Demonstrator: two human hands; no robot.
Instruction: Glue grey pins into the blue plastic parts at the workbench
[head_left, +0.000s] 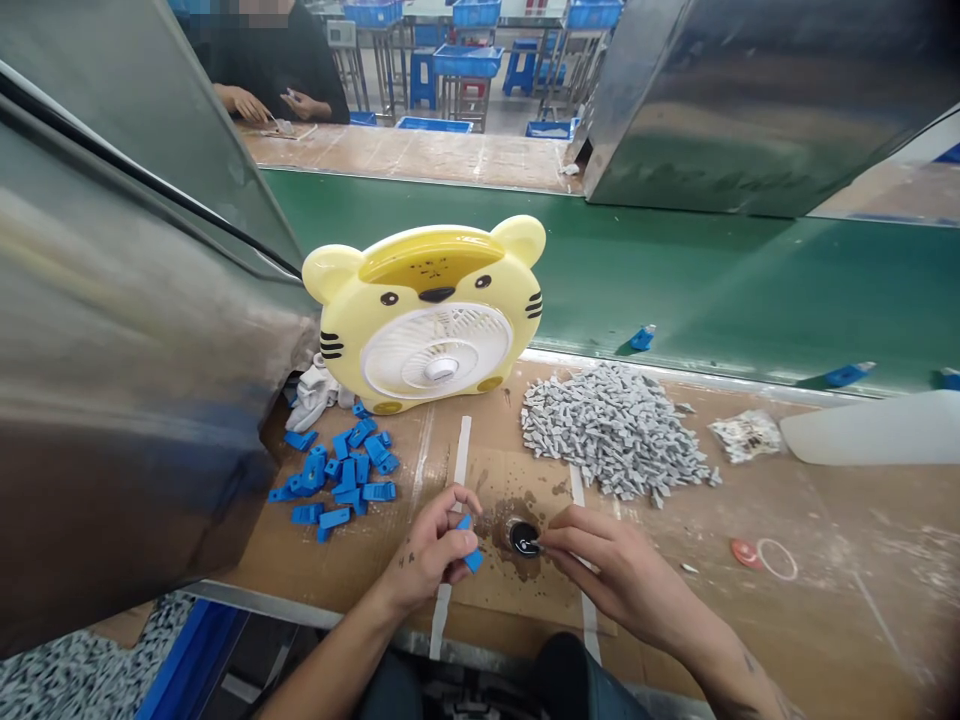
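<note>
Between the fingers and thumb of my left hand (439,545) is a blue plastic piece (472,558), partly covered by the thumb. My right hand (611,560) pinches a small grey part (535,543) at the edge of a little round container (523,538) of black liquid; most of that part is hidden by the fingertips. The container stands on a stained piece of cardboard (487,585) taped to the bench. More blue plastic pieces (346,478) lie scattered left of my left hand. A big heap of small grey parts (611,425) rests beyond my right hand.
A yellow animal-faced fan (435,310) stands behind the blue pieces. Right of the heap are a bag of small parts (746,436), a whitish sheet (877,430) and a red disc (745,553). Blue pieces sit on the green belt (720,280). Across it, a person works at another bench.
</note>
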